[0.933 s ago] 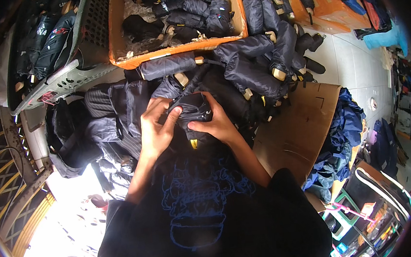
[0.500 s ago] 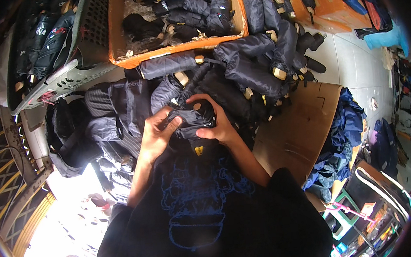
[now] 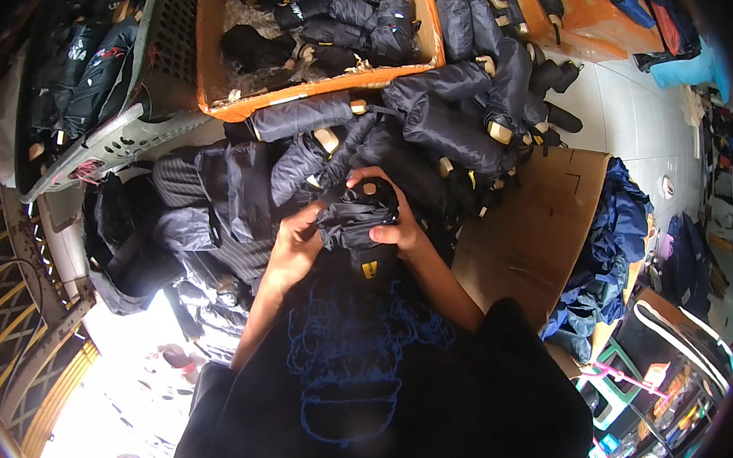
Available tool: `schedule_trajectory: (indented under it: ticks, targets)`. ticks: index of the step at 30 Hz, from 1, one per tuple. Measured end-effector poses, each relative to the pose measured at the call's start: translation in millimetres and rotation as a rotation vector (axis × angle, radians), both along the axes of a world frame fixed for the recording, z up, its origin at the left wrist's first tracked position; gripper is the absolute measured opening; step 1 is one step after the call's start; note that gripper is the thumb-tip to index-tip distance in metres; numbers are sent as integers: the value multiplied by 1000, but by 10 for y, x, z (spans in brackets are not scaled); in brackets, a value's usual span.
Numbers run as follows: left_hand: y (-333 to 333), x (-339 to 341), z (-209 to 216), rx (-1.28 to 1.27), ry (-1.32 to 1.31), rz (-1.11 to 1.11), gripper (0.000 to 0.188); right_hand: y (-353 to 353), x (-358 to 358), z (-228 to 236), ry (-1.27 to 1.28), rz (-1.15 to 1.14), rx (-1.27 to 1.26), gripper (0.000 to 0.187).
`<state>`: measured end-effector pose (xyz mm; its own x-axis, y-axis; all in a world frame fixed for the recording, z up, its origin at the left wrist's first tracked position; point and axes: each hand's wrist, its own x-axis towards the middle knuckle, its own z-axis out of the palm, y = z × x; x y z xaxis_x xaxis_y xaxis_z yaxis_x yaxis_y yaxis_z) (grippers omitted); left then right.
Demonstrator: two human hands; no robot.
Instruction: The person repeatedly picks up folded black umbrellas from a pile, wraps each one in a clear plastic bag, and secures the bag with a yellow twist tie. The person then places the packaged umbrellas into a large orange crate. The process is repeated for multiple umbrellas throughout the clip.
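Observation:
A black folding umbrella (image 3: 355,217) is held in front of my chest, seen nearly end-on, with a light wooden tip on its handle. My right hand (image 3: 402,222) curls around its right side, thumb toward me and fingers over the far side. At the left side my left hand (image 3: 299,241) is closed on the fabric, its fingertips partly hidden. A yellow tag (image 3: 370,269) hangs below the umbrella. Just beyond my hands lies a pile of black folded umbrellas (image 3: 453,123), several showing wooden handle ends.
An orange-edged carton (image 3: 321,94) of umbrellas stands at the far side. On the left are a grey perforated crate (image 3: 118,138) and dark striped cloth (image 3: 235,248). To the right lie a cardboard flap (image 3: 526,238), navy fabric (image 3: 609,244) and a green stool (image 3: 615,382).
Both hands and the umbrella have shifted slightly to the right. The left fingers have moved to the umbrella's upper left edge, and the yellow tag has swung right.

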<state>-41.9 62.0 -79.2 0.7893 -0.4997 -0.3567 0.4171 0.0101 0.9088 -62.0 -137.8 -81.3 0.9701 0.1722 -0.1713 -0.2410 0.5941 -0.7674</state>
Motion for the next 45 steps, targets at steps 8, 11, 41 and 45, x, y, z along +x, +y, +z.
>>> schedule_trajectory:
  ticks: [8,11,41,45]
  targets:
    - [-66,-98,-7,82,-80,-65,23,24,-33,-29,-34,-29,-5,72]
    - [-65,-34,59,271,-241,-26,20,107,49,139,-21,-19,149,69]
    - [287,-25,59,560,-799,210,28,72,55,122,131,91,-282,67]
    - [922,59,133,1095,-891,-172,48,-34,159,256,83,155,-452,67]
